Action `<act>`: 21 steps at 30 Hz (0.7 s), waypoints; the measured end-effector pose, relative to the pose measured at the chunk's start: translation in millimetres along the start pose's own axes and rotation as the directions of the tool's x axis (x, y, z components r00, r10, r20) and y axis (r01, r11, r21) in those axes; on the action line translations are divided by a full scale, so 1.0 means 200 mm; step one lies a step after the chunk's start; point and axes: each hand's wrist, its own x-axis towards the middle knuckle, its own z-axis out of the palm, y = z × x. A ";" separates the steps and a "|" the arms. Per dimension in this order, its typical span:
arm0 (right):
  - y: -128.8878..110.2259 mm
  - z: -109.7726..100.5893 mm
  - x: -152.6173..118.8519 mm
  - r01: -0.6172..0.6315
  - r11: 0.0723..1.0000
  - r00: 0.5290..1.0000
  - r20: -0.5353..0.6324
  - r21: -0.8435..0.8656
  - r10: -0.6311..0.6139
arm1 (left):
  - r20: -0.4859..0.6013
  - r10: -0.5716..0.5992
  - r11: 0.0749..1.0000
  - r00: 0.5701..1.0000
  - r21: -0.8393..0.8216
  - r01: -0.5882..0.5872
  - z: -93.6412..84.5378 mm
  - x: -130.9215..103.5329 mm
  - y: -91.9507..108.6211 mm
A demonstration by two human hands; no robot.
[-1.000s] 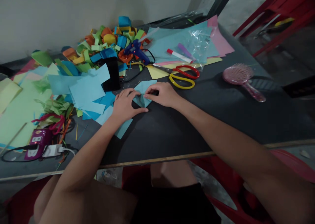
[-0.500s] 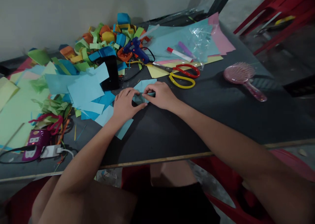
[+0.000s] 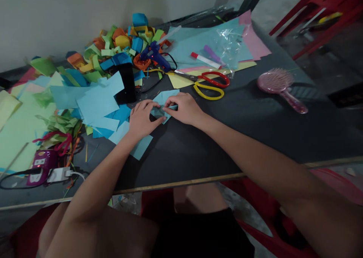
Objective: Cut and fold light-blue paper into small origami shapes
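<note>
A light blue piece of paper (image 3: 167, 96), with folds in it, lies on the dark table between my two hands. My left hand (image 3: 143, 118) rests on its left side, fingers spread, thumb at the lower edge. My right hand (image 3: 183, 108) pinches the paper's right part between thumb and index finger. Part of the sheet is hidden under the fingers. Light blue paper squares (image 3: 98, 105) lie in a loose pile left of my left hand, and another blue piece (image 3: 141, 147) sits just below it.
Scissors (image 3: 210, 85) with red and yellow handles lie behind my right hand. A blue glue gun (image 3: 155, 56) stands by folded colourful paper pieces (image 3: 121, 42). At right is a pink hairbrush (image 3: 276, 81). A purple power adapter (image 3: 42, 167) with cables is at left.
The view has shifted slightly. My left thumb has moved a little away from the paper's lower edge, showing more of its lower corner. My right hand keeps its pinch.
</note>
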 end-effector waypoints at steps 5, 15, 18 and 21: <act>-0.01 0.00 0.00 -0.012 1.000 1.000 0.011 -0.020 0.012 | 0.046 -0.012 1.000 0.999 0.015 0.012 -0.02 0.00 0.02; 0.00 -0.05 0.00 -0.084 0.990 0.996 0.032 0.116 0.081 | 0.016 0.009 1.000 1.000 0.011 -0.009 -0.01 -0.01 0.01; 0.01 -0.05 0.00 -0.122 0.978 0.992 0.007 0.170 0.122 | 0.024 0.006 1.000 1.000 0.002 -0.006 -0.01 -0.01 0.01; 0.00 -0.03 0.00 -0.142 0.974 0.989 -0.021 0.176 0.148 | 0.031 0.011 1.000 0.999 -0.004 -0.010 -0.01 -0.01 0.01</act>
